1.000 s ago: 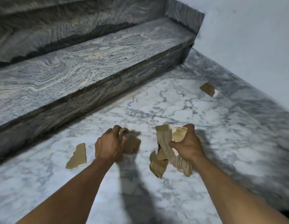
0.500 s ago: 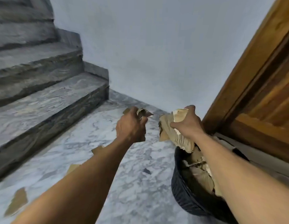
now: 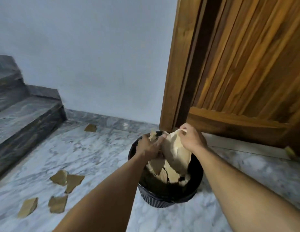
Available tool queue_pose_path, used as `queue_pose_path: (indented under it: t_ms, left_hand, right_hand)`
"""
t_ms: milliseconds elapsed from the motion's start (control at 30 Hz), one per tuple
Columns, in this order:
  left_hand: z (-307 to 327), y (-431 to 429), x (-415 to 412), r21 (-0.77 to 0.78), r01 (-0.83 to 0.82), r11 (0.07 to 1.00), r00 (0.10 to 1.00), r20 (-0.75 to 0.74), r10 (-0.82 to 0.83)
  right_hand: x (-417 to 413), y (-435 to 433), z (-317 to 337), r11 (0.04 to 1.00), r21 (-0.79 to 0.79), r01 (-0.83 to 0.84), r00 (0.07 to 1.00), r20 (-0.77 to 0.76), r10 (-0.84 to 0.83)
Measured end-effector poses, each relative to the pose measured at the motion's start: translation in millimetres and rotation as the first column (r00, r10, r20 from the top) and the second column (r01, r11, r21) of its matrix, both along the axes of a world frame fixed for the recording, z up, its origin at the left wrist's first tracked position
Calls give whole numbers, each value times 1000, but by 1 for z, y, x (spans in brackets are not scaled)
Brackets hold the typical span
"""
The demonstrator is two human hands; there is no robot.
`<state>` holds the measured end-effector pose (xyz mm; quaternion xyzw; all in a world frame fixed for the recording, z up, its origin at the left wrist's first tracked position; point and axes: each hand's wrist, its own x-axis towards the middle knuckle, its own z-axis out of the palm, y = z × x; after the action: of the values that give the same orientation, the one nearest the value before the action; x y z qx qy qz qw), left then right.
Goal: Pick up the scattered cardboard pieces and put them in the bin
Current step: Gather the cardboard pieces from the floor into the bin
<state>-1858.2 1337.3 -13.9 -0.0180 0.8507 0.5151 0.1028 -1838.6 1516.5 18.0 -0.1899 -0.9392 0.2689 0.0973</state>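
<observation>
A black ribbed bin (image 3: 164, 200) stands on the marble floor in front of the wooden door, with cardboard pieces inside it. Both my hands are over its mouth. My right hand (image 3: 190, 139) grips a large pale cardboard piece (image 3: 177, 153) that hangs down into the bin. My left hand (image 3: 150, 147) holds smaller brown scraps (image 3: 152, 135) at the bin's far left rim. Several cardboard pieces lie on the floor to the left, among them one pair (image 3: 67, 179), two nearer pieces (image 3: 58, 204) and one far piece (image 3: 90, 128).
Grey stone steps (image 3: 23, 118) rise at the left. A pale wall (image 3: 95, 64) runs behind the floor. A wooden door and frame (image 3: 238, 72) stand at the right, just behind the bin. A yellowish object (image 3: 290, 152) sits by the door's lower right.
I turned right from the steps toward the door. Both hands carried their cardboard over the bin and lowered it to the bin's mouth.
</observation>
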Motion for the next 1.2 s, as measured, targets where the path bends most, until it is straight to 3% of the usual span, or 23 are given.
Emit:
queue_pose_path:
  t_ms: [233, 400, 633, 900, 1000, 1200]
  left_hand:
    - [20, -52, 11, -22, -104, 994, 961, -261, 95]
    - [9, -143, 38, -89, -235, 968, 924, -330, 194]
    - [-28, -311, 101, -215, -438, 873, 877, -314, 363]
    - [-106, -451, 189, -359, -546, 757, 836, -170, 522]
    - [-144, -500, 209, -466, -544, 698, 824, -138, 550]
    - [-227, -565, 192, -564, -419, 711, 846, 41, 531]
  right_hand:
    - [-3, -28, 8, 1000, -21, -3, 1000, -3, 3]
    - [-9, -98, 22, 990, -25, -135, 990, -38, 134]
    - [-5, -242, 12, 918, -63, -391, 920, -24, 390]
    - [26, -395, -77, 813, -142, -565, 795, 168, 582]
    - [29, -431, -122, 782, -160, -603, 738, 261, 622]
    - [10, -459, -219, 706, -150, -692, 634, 343, 693]
